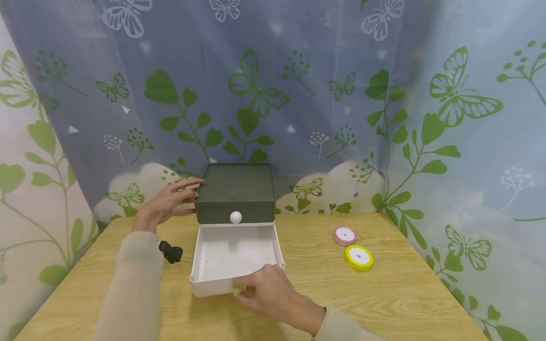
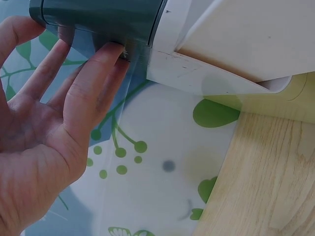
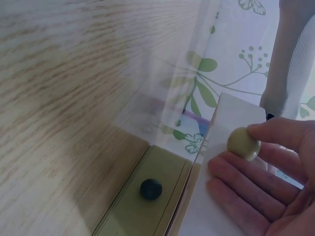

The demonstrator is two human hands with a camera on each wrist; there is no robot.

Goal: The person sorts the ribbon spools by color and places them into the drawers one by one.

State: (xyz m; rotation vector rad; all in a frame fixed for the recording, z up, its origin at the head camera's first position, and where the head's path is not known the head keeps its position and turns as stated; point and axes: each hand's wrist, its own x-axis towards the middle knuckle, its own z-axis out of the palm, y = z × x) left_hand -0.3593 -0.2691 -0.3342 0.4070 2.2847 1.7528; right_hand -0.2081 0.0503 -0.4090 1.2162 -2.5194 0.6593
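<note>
The open drawer [image 1: 232, 258] is white (its knob [image 3: 243, 143] pale yellow).

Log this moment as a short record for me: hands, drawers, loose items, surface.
left hand: fingers touching the left side of the dark green drawer
right hand: pinching the pale knob of the white drawer
white drawer: pulled out; only a small speck seen inside
dark green drawer: on top, with white knob
loose items: black object at left, identity unclear; pink spool and yellow spool at right
surface: wood-grain table
</note>
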